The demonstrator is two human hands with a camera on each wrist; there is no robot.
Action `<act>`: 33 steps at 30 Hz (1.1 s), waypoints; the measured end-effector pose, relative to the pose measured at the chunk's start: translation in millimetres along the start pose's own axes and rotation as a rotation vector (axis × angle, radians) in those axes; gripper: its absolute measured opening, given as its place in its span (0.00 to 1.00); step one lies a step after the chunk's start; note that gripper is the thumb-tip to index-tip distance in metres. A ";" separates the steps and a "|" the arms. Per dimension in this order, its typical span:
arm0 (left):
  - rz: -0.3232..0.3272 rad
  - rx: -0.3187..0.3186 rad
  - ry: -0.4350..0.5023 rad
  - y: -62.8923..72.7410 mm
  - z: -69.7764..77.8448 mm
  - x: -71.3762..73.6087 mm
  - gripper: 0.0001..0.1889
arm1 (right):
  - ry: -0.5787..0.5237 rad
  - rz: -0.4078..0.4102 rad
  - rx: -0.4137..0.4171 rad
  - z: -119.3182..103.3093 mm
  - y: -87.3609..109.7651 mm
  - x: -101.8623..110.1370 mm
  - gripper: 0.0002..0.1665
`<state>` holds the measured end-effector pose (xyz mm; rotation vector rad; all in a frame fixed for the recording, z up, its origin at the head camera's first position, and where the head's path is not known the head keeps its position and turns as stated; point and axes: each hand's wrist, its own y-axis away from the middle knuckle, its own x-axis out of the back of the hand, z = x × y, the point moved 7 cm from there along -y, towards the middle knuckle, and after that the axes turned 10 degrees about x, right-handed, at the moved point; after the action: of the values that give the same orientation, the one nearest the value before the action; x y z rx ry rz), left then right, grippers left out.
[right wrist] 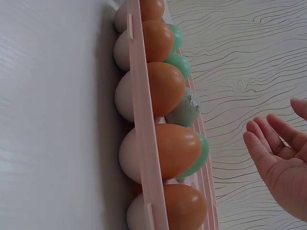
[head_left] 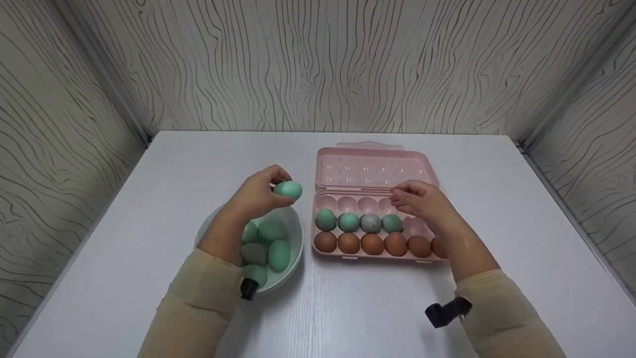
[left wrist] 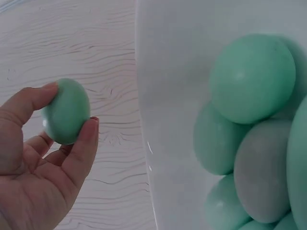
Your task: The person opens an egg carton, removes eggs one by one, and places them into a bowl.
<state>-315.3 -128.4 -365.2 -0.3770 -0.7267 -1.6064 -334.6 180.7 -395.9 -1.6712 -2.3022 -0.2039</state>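
Sorting of eggs, seen from the head and both wrists. At center-left of the head view, the left hand [head_left: 258,194] pinches a green egg [head_left: 288,190] between thumb and fingers, above the far rim of a white bowl [head_left: 298,243] containing further eggs. At center-right, the right hand [head_left: 420,201], fingers loosely extended, is over the right part of a pink carton [head_left: 367,204], its lid [head_left: 375,169] laid back. Brown eggs [head_left: 372,244] fill the near row; four green to gray eggs [head_left: 349,222] occupy the middle row, left of a bare cup. The left wrist view, at left, shows the palm and the grip on the egg; at right, a gray egg [left wrist: 264,170] lies among green ones. The right wrist view, at right, shows the thumb apart from the fingers; at center, a pale egg [right wrist: 184,109] bears dark, crack-like marks, barely discernible from the head.
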 end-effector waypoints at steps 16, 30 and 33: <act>-0.107 0.112 -0.227 -5.6 -29.2 3.6 0.16 | 0.013 0.013 -0.008 -0.6 -0.7 5.2 0.23; -0.149 0.262 -0.292 -10.1 -47.1 -3.5 0.19 | -0.008 0.036 0.024 -2.4 -0.9 7.7 0.22; -0.147 0.272 -0.280 -9.5 -46.9 -5.3 0.19 | -0.014 0.036 0.025 -1.6 -1.6 7.5 0.22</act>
<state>-316.0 -154.3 -405.7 -0.3597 -1.1957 -1.5812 -338.0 186.5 -392.0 -1.7060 -2.2732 -0.1552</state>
